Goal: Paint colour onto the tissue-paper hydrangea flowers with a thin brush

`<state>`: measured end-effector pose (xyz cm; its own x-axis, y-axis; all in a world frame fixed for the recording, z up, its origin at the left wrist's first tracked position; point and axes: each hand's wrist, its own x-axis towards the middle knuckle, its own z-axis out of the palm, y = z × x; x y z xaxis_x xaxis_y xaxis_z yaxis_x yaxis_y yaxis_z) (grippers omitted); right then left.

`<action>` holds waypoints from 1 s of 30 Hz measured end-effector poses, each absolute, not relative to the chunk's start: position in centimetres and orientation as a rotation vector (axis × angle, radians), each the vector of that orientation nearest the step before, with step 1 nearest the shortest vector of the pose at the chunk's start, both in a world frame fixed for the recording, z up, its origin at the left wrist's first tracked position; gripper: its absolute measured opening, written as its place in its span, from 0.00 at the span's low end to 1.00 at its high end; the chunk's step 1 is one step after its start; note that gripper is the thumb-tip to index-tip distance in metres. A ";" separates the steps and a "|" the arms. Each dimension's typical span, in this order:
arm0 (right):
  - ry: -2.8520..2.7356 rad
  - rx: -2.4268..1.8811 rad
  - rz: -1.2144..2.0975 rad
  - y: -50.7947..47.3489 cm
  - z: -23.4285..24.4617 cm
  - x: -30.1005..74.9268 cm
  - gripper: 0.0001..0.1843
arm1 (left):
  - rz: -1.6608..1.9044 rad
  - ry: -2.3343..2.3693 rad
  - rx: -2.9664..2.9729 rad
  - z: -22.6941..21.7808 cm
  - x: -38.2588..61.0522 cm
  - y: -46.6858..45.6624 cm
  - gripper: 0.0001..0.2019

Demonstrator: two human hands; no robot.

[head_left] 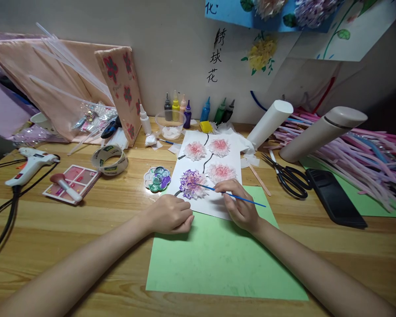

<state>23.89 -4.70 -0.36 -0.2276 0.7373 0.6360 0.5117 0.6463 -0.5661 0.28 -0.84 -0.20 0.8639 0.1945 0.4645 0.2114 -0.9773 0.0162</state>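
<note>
1. Left hand: fingers curled into a loose fist at the white paper's lower-left corner.
2. Purple-edged flower: lower left on the sheet; likely light, soft, easily crushed, so best steadied by the paper's margin.
3. Paintbrush: probably light, stiff-handled, best held near its tip; bristle contact is hard to tell.
4. Right hand: thumb and fingers pinching the brush.
</note>
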 end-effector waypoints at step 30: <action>-1.913 -0.998 0.297 -4.7 -0.7 23.9 0.11 | -0.813 -0.330 -2.978 -0.6 0.3 -0.9 0.16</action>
